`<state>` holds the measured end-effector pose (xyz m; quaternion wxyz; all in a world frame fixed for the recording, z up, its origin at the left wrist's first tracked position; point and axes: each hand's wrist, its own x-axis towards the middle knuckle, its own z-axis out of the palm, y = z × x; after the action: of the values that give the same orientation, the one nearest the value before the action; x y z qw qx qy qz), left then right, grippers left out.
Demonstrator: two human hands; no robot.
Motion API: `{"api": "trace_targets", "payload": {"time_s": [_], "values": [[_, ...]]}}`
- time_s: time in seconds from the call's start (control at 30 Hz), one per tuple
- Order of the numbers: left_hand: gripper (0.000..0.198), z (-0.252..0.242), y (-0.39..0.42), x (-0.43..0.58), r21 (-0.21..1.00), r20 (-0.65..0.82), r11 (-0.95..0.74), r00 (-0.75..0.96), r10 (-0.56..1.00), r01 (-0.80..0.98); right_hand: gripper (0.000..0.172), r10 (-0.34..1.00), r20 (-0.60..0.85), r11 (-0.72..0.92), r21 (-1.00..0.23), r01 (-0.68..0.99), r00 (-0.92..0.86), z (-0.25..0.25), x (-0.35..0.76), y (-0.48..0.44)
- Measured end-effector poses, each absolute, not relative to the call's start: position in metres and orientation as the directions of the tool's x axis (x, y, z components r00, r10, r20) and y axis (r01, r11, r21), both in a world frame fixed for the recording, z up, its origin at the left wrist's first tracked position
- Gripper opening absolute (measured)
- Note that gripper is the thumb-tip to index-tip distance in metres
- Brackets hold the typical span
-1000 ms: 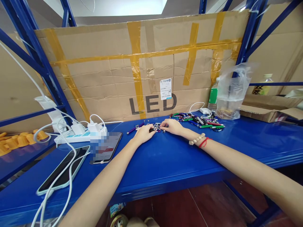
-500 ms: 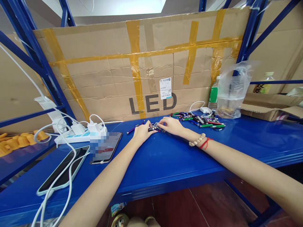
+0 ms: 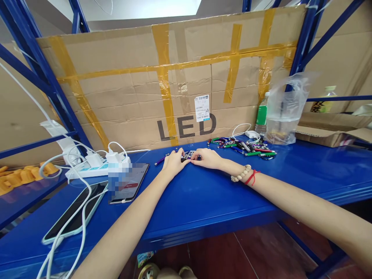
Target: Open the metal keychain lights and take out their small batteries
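Note:
My left hand [image 3: 174, 163] rests on the blue shelf with its fingers closed around a small dark piece, too small to name for certain. Close beside it, my right hand [image 3: 207, 158] pinches at the same spot, its thumb and fingertips almost touching the left thumb. Small metal rings and clips [image 3: 188, 154] lie between and behind both hands. A purple pen-like stick [image 3: 159, 161] sticks out to the left of my left hand. To the right of my right hand spreads a pile of coloured sticks [image 3: 247, 147] in green, red, blue and silver, with metal parts.
A power strip [image 3: 93, 170] with chargers, two phones [image 3: 132, 184] and loose white cables occupy the left. Behind stands a taped cardboard sheet [image 3: 122, 100]. A green-labelled bottle [image 3: 262, 115], a plastic bag [image 3: 283, 116] and an open carton [image 3: 328, 133] are at the right.
My right hand has turned and lowered slightly, bringing its thumb and fingertips closer to my left thumb. The whole view has shifted a little.

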<state>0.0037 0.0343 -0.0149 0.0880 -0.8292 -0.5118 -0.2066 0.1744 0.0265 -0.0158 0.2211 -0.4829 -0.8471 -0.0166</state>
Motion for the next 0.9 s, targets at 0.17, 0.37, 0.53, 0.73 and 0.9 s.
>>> {"api": "trace_targets", "payload": {"time_s": [0.17,0.37,0.53,0.73,0.9], "values": [[0.027,-0.0158,0.0346,0.0047,0.065,0.471,-0.477,0.394,0.789,0.877,0.020,0.814,0.398,0.527,-0.199,0.826,-0.424,-0.0161,0.1741,0.0272],[0.029,-0.0146,0.0341,0.0048,0.074,0.430,-0.456,0.384,0.817,0.887,0.020,0.818,0.381,0.530,-0.210,0.821,-0.431,-0.0137,0.1736,0.0249],[0.025,-0.0141,0.0341,0.0043,0.070,0.414,-0.442,0.377,0.829,0.894,0.019,0.822,0.383,0.521,-0.207,0.828,-0.422,-0.0127,0.1728,0.0222],[0.024,-0.0147,0.0351,0.0049,0.063,0.405,-0.427,0.368,0.837,0.902,0.019,0.817,0.384,0.531,-0.212,0.820,-0.430,-0.0128,0.1733,0.0214],[0.023,-0.0124,0.0335,0.0055,0.056,0.364,-0.462,0.412,0.835,0.885,0.018,0.822,0.378,0.525,-0.218,0.823,-0.425,-0.0111,0.1731,0.0195]]}}
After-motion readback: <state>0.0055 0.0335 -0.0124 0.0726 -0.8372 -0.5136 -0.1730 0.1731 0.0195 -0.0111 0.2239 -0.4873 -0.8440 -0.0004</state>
